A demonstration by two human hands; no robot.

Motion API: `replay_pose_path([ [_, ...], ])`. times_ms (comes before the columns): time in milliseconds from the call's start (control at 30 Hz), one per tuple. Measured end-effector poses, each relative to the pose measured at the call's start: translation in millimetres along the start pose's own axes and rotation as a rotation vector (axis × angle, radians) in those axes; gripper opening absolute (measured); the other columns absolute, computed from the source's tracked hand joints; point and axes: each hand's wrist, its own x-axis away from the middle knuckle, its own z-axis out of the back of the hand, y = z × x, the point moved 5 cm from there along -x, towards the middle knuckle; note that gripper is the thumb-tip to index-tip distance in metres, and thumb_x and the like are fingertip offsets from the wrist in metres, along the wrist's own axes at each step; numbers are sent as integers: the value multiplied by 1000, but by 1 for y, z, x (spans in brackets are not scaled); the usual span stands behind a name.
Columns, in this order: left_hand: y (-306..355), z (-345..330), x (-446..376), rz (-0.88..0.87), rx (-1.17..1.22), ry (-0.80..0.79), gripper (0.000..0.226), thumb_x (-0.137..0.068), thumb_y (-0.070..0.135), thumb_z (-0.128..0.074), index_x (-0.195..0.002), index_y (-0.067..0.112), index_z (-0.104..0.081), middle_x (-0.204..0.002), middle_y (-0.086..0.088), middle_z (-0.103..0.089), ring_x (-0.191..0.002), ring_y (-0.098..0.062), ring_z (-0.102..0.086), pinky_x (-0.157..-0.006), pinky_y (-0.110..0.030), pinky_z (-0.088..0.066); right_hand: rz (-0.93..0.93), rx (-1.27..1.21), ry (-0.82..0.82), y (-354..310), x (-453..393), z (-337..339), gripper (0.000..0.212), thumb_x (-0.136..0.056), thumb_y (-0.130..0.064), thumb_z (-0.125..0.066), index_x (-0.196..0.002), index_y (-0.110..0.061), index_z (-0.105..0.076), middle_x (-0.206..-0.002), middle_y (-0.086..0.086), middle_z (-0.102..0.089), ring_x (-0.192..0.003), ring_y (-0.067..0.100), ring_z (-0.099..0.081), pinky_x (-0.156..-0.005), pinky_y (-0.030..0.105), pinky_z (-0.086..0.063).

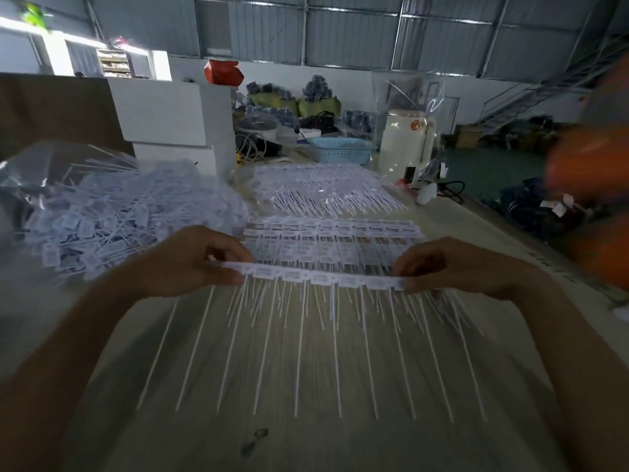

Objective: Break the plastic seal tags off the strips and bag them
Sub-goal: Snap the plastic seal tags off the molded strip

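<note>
I hold a white strip of plastic seal tags (316,276) level above the table, its long thin tails hanging toward me. My left hand (190,260) pinches the strip's left end and my right hand (452,267) pinches its right end. Just beyond it lies a flat stack of more tag strips (333,236). A big heap of loose broken-off tags (112,212) lies to the left, spilling from a clear plastic bag (27,168).
Another pile of strips (323,189) lies farther back. White boxes (170,120), a blue basket (340,149) and a white kettle in a clear bag (405,141) stand at the back. A blurred person in orange (592,185) is at the right table edge.
</note>
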Motion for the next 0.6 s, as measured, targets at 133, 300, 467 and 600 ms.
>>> replay_pose_path([
  [133, -2, -4, -3, 24, -51, -29, 15, -82, 32, -76, -92, 42, -73, -87, 23, -73, -82, 3, -67, -72, -10, -46, -39, 111, -30, 12, 1, -3, 16, -91, -33, -72, -100, -22, -78, -97, 6, -72, -87, 21, -66, -79, 29, -51],
  [300, 25, 18, 2, 31, -199, 532, 28, -94, 53, -52, -101, 35, -71, -97, 15, -72, -79, -2, -66, -73, -29, -53, 113, -104, 166, -13, -4, -1, 15, -95, -24, -65, -107, -20, -73, -94, 10, -72, -78, 23, -69, -63, 31, -56],
  [467, 90, -64, -18, -191, -439, 378, 52, -95, 54, -45, -130, 20, -62, -121, -3, -68, -103, -22, -67, -81, -39, -56, 231, -166, 247, -42, -21, -41, 17, -96, -17, -62, -110, -14, -72, -78, 9, -70, -67, 21, -67, -59, 27, -54],
  [600, 89, -91, -28, -104, -382, 361, 36, -92, 39, -52, -123, 24, -62, -99, 1, -71, -83, -23, -68, -63, -32, -52, 168, -330, 244, -38, -30, -61, 20, -96, -18, -64, -114, -12, -69, -92, 12, -73, -77, 26, -72, -66, 28, -56],
])
